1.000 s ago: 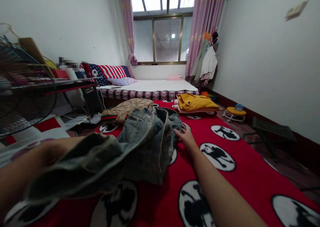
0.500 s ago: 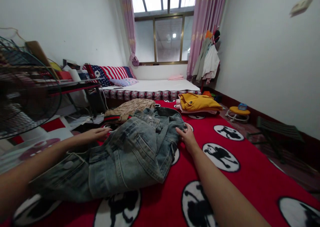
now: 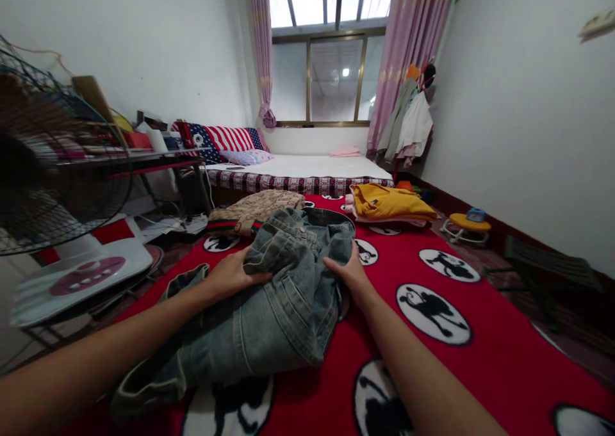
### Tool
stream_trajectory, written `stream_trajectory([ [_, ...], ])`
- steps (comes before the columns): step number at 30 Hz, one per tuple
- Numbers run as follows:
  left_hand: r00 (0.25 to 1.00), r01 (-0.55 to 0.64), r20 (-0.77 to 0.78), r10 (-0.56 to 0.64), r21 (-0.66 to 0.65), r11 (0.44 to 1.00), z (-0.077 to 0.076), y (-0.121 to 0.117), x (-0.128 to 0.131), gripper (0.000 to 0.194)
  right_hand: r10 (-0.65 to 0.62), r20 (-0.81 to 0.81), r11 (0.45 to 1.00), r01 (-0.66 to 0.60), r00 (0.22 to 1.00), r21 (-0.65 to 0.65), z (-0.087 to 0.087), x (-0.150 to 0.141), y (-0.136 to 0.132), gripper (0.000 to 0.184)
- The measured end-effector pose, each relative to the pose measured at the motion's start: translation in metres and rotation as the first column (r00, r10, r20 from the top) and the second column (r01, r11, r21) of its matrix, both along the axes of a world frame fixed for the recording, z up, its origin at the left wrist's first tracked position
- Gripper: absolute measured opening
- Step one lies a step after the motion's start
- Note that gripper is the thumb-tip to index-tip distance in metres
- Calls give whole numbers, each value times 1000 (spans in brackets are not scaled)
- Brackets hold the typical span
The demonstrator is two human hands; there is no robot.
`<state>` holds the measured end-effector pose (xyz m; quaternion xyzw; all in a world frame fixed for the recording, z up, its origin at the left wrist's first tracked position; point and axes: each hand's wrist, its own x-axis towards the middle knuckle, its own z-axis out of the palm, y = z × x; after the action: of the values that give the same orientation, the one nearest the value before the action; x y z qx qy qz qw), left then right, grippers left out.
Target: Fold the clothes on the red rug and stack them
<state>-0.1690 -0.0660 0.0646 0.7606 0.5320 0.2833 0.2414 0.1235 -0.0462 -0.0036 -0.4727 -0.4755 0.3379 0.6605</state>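
A faded blue denim jacket (image 3: 269, 324) lies loosely bunched on the red blanket (image 3: 384, 321) with white circles and black figures. My left hand (image 3: 234, 276) grips its left side, thumb on top and fingertips hidden behind the cloth. On the opposite side, my right hand (image 3: 350, 273) holds the denim near the collar, its thumb against the front and its other fingers partly out of sight. Part of the jacket trails toward the lower left under my left forearm. Just beyond it sits a folded beige patterned garment (image 3: 262, 207) with a green and red stripe.
Folded clothes with a yellow one (image 3: 391, 200) on top lie farther back on the blanket. To the left stand a fan (image 3: 62, 167) and a white plastic chair (image 3: 81, 273). Right of the bed are a small yellow stool (image 3: 468, 223) and a dark folding stool (image 3: 548, 263).
My left hand has moved right and taken hold of the denim jacket's side. The jacket's left end has drawn inward and dropped. My right hand has closed further on the denim.
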Motion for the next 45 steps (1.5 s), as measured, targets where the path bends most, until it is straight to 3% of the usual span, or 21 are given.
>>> stream_trajectory([
  [3,993,115,8,-115,9,993,14,-8,3,72,-79,59,996,82,995,-47,9,-4,-4,94],
  [6,978,190,119,-173,-147,971,25,12,-10,72,-230,92,973,227,969,33,20,2,-9,75],
  [8,988,92,137,-74,-127,988,25,38,-24,79,-315,94,948,307,945,85,22,7,-11,69],
  [10,998,-54,20,53,79,995,19,68,-37,77,-351,95,936,344,932,80,19,11,-11,68],
  [11,992,-83,-71,99,206,975,14,82,-41,79,-351,99,936,347,931,56,16,13,-11,68],
  [13,953,-25,-272,131,360,933,2,105,-41,89,-327,106,944,330,939,-11,9,15,-9,66],
  [16,861,20,-486,151,329,944,-14,125,-23,88,-291,123,951,302,949,-73,3,15,-9,66],
  [19,774,-119,-586,242,240,963,-19,135,1,85,-287,159,950,302,945,-80,5,11,-14,66],
  [23,724,-240,-604,333,232,943,-16,146,22,74,-276,178,950,297,944,-99,9,5,-21,65],
  [28,712,-216,-594,374,322,922,-17,166,30,56,-242,164,956,264,956,-129,9,1,-23,59],
  [38,714,-157,-596,368,376,913,-24,231,30,63,-230,154,959,251,961,-130,10,-1,-23,51],
  [45,702,-227,-564,434,401,888,-33,238,39,69,-224,154,963,242,962,-114,8,-1,-21,52],
])
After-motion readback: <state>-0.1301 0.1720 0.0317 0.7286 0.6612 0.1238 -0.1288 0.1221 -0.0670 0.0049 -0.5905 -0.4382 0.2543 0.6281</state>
